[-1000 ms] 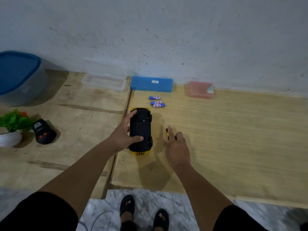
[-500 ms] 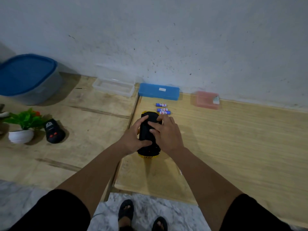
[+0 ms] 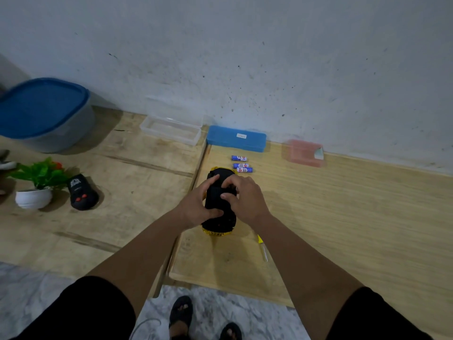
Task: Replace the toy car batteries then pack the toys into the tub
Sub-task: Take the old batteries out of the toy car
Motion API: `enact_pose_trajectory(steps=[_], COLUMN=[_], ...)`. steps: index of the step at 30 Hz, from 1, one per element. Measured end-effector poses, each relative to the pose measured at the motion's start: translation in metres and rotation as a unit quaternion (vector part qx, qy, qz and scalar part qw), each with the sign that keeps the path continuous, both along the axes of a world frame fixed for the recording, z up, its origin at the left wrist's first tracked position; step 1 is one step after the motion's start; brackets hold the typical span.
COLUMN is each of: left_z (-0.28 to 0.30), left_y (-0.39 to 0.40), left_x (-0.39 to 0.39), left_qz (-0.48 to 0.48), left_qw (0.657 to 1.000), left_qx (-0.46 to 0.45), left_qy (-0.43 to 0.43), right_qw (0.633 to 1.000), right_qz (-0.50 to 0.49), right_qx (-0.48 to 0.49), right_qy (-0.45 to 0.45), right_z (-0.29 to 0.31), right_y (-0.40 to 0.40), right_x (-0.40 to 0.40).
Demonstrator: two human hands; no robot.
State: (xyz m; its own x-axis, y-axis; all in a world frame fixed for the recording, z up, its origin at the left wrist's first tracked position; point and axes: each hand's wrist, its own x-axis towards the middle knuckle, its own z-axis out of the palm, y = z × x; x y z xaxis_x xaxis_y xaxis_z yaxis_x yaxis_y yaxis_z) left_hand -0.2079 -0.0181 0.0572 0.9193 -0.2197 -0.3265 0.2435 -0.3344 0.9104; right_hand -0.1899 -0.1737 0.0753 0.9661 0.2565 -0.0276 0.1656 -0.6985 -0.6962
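Far left: grey plastic tub with blue lid (image 3: 41,111) against the wall, black remote with red buttons (image 3: 82,192) on the wooden tabletop (image 3: 137,187). Centre: yellow toy car (image 3: 220,204), black underside up, on the table. Left hand (image 3: 196,207) grips its left side, thumb across the chassis; right hand (image 3: 246,200) curls over its right side, fingertips on the underside. Three blue AA batteries (image 3: 241,164) just beyond the car. Yellow-handled screwdriver (image 3: 262,247) beside the right forearm.
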Motion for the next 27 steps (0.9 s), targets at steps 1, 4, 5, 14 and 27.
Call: enact_pose_trajectory(steps=[1,4,5,14,27], left_z=[0.0,-0.002,-0.002,-0.013,-0.019], left_y=[0.001,0.001,0.002,0.027,0.023], left_x=[0.0,-0.002,-0.003,-0.014,-0.025], left_qz=[-0.003,0.0,0.005,0.041,0.049], left_qw=[1.0,1.0,1.0,0.998,0.997], left_qx=[0.008,0.015,0.015,0.007,-0.038], left_qy=[-0.001,0.002,0.005,0.042,0.04], right_qw=[1.0,0.996,0.993,0.984,0.996], right_qz=[-0.002,-0.014,-0.027,-0.132,-0.08], right_qx=[0.024,0.088,0.106,0.099,-0.012], right_qy=[0.008,0.03,0.032,0.068,-0.037], right_z=[0.002,0.01,0.012,-0.021,-0.042], right_y=[-0.001,-0.006,-0.008,-0.042,-0.019], right_x=[-0.001,-0.002,-0.002,-0.018,-0.04])
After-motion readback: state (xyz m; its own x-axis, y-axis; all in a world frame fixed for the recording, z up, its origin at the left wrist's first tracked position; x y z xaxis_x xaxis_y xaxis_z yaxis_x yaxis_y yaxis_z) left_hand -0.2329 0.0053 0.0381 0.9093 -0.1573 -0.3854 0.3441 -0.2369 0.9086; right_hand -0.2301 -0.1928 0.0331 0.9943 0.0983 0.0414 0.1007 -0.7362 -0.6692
